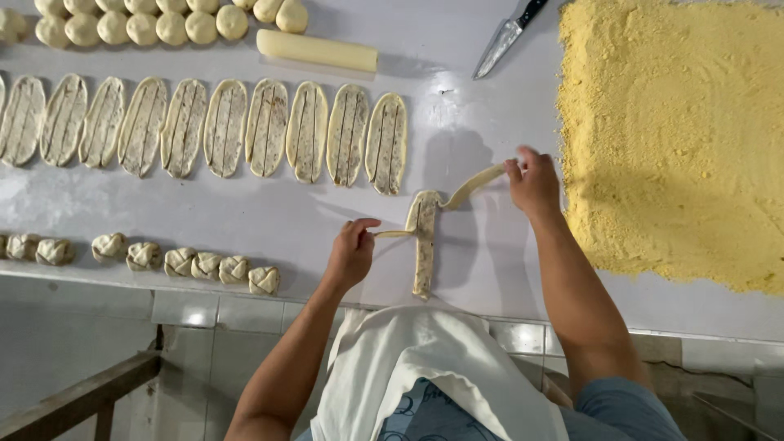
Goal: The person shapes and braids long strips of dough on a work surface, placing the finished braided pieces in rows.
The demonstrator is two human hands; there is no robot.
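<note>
Each hand (pixel 353 249) pinches a dough strip (pixel 424 237) end.

A white worktop (pixel 245 212) edged with pale glossy tiles (pixel 188 309); a wooden frame (pixel 77 396) stands below.

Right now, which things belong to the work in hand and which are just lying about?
In hand: left hand and right hand pulling strands of the slit dough strip.

Lying about: slit ovals, knotted pieces, dough balls, rolling pin, knife, yellow meal.
</note>
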